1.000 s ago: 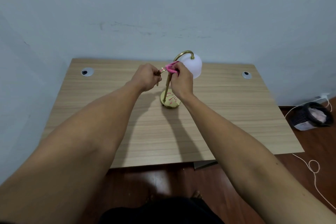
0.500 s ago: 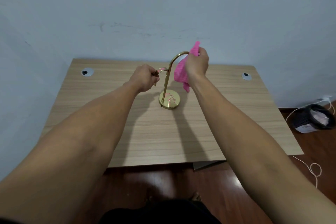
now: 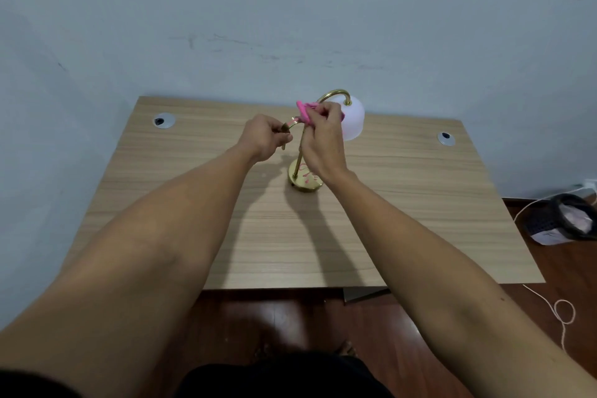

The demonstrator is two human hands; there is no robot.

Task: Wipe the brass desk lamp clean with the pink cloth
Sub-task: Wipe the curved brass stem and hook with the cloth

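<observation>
The brass desk lamp point(image 3: 299, 161) stands upright near the middle back of the wooden desk point(image 3: 323, 236), with a round shiny base, a thin curved stem and a white shade point(image 3: 353, 121) hanging at the right. My left hand point(image 3: 266, 137) pinches the small curved brass handle on the left of the stem. My right hand point(image 3: 323, 139) holds the bunched pink cloth point(image 3: 305, 111) against the upper stem, beside that handle. Most of the cloth is hidden in my fist. Pink reflections show on the base.
Two round cable grommets point(image 3: 164, 120) point(image 3: 446, 138) sit in the desk's back corners. A pale wall runs close behind the desk. A dark basket point(image 3: 562, 220) and a white cord point(image 3: 563, 313) lie on the wood floor at the right.
My right hand, raised to the top of the arch with the cloth hanging loose half a second ago, has come back down to the upper stem with the cloth bunched. My left hand kept its hold.
</observation>
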